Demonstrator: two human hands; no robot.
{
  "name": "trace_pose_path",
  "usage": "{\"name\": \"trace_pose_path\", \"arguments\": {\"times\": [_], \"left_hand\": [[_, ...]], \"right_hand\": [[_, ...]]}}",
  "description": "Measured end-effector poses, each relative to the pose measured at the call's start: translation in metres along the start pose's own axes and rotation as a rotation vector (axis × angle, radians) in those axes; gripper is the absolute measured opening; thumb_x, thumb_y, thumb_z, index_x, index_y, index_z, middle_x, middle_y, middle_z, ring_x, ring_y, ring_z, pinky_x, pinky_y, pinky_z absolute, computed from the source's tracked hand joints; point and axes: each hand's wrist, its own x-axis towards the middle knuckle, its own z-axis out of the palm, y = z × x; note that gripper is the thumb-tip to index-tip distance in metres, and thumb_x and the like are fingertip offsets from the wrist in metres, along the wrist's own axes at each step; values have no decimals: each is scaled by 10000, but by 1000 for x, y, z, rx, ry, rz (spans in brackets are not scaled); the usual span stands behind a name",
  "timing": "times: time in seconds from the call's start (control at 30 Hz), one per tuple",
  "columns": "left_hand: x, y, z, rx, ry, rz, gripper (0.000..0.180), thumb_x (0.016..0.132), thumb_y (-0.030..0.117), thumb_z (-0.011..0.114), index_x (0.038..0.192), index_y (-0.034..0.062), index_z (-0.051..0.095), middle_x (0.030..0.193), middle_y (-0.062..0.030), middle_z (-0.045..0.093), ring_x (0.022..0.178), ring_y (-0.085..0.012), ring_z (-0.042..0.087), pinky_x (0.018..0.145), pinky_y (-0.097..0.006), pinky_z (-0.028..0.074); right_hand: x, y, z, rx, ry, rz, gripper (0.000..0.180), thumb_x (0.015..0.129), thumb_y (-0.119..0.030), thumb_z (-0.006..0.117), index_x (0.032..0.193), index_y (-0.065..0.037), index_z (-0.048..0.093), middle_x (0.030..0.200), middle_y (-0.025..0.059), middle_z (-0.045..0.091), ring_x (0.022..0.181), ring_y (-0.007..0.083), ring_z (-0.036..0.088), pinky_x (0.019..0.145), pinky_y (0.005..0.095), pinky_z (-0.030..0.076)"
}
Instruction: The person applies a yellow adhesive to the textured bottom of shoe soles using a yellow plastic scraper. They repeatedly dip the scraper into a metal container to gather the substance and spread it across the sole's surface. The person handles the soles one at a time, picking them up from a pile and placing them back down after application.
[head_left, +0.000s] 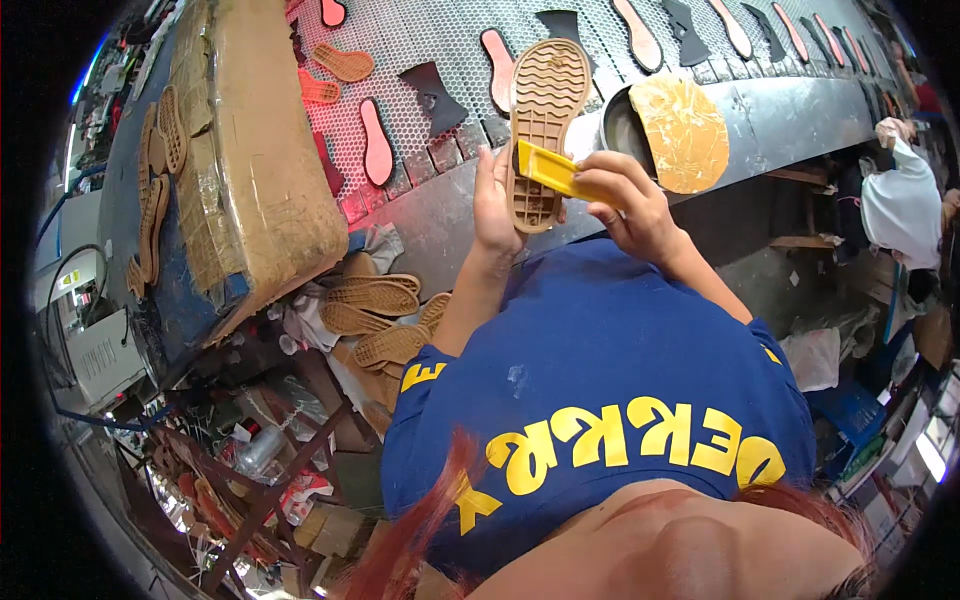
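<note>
Tan ridged sole (pixel 545 125) — yellow brush (pixel 552 172), blue shirt (pixel 600 370).

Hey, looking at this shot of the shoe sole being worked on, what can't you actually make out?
All from the head view:
- The far face of the shoe sole: only its tread side shows.
- The left hand: its palm lies behind the sole.
- The working end of the yellow tool in the right hand: too small to tell bristles from blade.
- Contents of the glue pot: hidden by its crusted yellow lid.
</note>
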Motion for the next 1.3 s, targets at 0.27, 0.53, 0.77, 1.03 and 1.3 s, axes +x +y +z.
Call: {"name": "trace_pose_path", "arguments": {"times": [0.27, 0.53, 0.77, 1.03, 1.3], "left_hand": [[9, -12, -16, -39, 87, -25, 708, 987, 577, 133, 1272, 15, 455, 1080, -223, 628, 815, -296, 664, 582, -415, 574], [3, -14, -8, -22, 51, -48, 774, 973, 607, 87, 1308, -1, 429, 1119, -226, 612, 904, -302, 641, 712, -426, 547], [4, -14, -19, -53, -35, -80, 936, 919, 695, 32, 1389, -54, 340, 1232, -285, 544, 1092, -375, 581, 936, -473, 487], [2, -1, -15, -178, 43, -238, 1071, 825, 813, 13, 1375, -39, 356, 1144, -287, 585, 932, -386, 643, 770, -485, 553], [-2, 9, -22, -221, -141, -474, 1079, 810, 827, 8, 1413, -8, 330, 1234, -237, 555, 993, -366, 626, 637, -488, 569]], "right_hand": [[-13, 0, 0, 77, -6, 12, 268, 868, -124, 656, 1096, -8, 576, 1111, 153, 578, 980, 329, 612, 826, 387, 520], [-22, 0, 8, 78, 64, 46, 267, 877, -131, 649, 1097, -1, 571, 1110, 164, 573, 993, 326, 601, 844, 376, 515], [-33, -3, 3, 195, -41, 58, 260, 888, -122, 631, 1111, -8, 560, 1137, 167, 556, 1022, 331, 588, 866, 375, 506], [-22, -2, -8, 305, -152, 66, 210, 901, -114, 604, 1081, -16, 554, 1153, 146, 556, 1055, 325, 578, 907, 390, 486], [-7, 10, -25, 618, -306, 141, 251, 967, -235, 533, 1071, -11, 577, 1140, 133, 543, 972, 242, 609, 830, 334, 521]]}}
